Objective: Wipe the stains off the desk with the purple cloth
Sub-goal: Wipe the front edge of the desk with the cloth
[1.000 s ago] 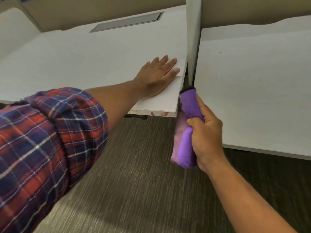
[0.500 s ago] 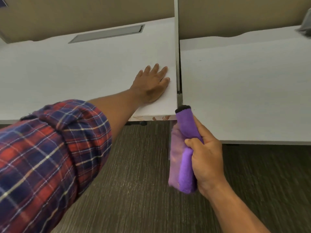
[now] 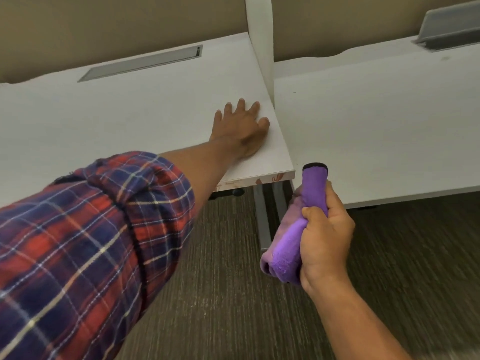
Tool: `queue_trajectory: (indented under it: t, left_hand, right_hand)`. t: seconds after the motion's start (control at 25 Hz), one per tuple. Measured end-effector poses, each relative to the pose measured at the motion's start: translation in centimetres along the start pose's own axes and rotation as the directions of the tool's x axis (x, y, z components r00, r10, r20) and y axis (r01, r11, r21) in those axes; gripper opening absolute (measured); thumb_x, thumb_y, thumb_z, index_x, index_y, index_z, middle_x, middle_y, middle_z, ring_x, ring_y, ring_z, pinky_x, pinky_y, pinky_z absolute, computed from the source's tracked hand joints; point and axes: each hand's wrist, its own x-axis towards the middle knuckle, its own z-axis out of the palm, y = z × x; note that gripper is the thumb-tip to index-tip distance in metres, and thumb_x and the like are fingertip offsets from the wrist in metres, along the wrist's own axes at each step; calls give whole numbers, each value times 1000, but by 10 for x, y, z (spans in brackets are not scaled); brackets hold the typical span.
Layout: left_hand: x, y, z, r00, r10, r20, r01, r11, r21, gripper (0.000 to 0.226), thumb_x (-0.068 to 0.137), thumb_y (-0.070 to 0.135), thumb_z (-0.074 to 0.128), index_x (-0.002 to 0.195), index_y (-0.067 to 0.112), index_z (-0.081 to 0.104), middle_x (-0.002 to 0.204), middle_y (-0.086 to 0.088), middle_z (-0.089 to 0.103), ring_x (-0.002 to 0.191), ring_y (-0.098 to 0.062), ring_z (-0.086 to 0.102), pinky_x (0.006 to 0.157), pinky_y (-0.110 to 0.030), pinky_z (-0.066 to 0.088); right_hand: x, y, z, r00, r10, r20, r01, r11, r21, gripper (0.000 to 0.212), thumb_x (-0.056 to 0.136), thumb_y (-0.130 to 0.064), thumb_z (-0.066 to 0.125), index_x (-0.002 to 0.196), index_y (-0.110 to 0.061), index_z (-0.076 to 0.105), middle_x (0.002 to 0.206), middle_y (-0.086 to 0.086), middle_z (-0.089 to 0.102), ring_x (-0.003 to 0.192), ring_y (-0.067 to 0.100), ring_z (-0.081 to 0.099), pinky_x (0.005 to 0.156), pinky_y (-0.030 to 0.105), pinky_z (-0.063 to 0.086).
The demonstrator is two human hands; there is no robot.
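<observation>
Head view: right hand (image 3: 324, 235) clenched around rolled purple microfibre cloth (image 3: 298, 229), long axis near upright, off the white laminate desk (image 3: 130, 113) front edge. Left hand (image 3: 240, 128) flat, empty, on desk corner; cloth's nearest target is up-left.

The cloth (image 3: 298, 229) is bright purple on its outer fold, a paler, washed-out lilac on the layer behind, and its top end is capped in black. The rolled sleeve (image 3: 91, 242) carries a plaid of red and navy blocks crossed by thin white and cream lines. Both desks, the left desk (image 3: 104, 120) and the right desk (image 3: 376, 120), are plain off-white; the left one's front edge (image 3: 259, 181) shows reddish-brown blotches on cream. The cable hatch (image 3: 140, 64) is flat grey, as is the tray (image 3: 449, 27). The divider (image 3: 261, 35) is white, the wall panel (image 3: 104, 27) tan. The carpet (image 3: 220, 294) is dark brown-grey, finely streaked.
</observation>
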Motion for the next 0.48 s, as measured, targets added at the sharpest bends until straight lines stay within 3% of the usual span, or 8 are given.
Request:
queue_trajectory:
  t: [0.12, 0.32, 0.48]
  left_hand:
    - [2, -1, 0, 1000, 15, -2, -15, 1000, -5, 69, 103, 53, 16, 167, 27, 18, 177, -9, 9, 162, -38, 7, 130, -58, 6]
    - [1, -5, 0, 999, 20, 36, -18, 999, -30, 70, 103, 56, 20, 166, 26, 19, 177, -9, 11, 162, -40, 6, 129, -60, 4]
    - [-10, -23, -26, 975, 158, 156, -126, 973, -194, 71, 104, 59, 45, 166, 28, 27, 175, -7, 18, 161, -35, 13, 130, -53, 8]
  right_hand:
    - [-6, 3, 15, 997, -70, -38, 70, 998, -10, 64, 101, -5, 51, 153, -41, 47, 145, -9, 61, 110, 18, 71, 98, 46, 61]
    - [-15, 6, 31, 980, -142, -136, 138, 990, -44, 65, 99, -3, 50, 152, -39, 49, 141, -10, 64, 110, 15, 71, 99, 45, 60]
    - [-37, 11, 42, 967, -146, -208, 136, 989, -63, 67, 98, -3, 48, 154, -40, 46, 149, -11, 59, 117, 13, 69, 103, 45, 58]
